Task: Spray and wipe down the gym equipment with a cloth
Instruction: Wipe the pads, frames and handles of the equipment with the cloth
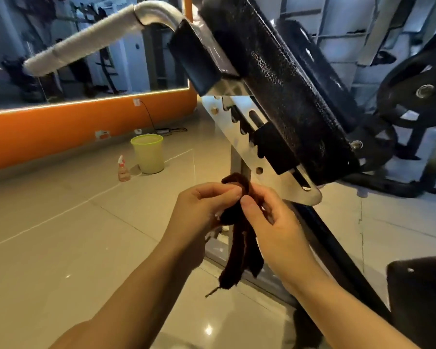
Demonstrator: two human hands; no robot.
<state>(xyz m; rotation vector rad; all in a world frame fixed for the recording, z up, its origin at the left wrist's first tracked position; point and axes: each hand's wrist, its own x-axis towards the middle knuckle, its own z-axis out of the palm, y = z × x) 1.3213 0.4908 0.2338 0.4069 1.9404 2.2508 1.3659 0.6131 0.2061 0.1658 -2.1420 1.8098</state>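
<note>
the left hand and right hand hide the top of a dark fuzzy cloth, both pinching it below the shiny bench, its long ends hanging, the spray bottle far off on the floor.

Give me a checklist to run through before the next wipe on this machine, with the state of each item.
1. Cloth in hand: ok, left hand and right hand both pinch its top, the rest hangs.
2. Cloth folded for wiping: not ok, it is bunched.
3. Spray bottle within grip: not ok, it stands on the floor beside the bin.
4. Black pad sprayed: cannot tell.
5. Metal bracket close to the hands: ok.
</note>
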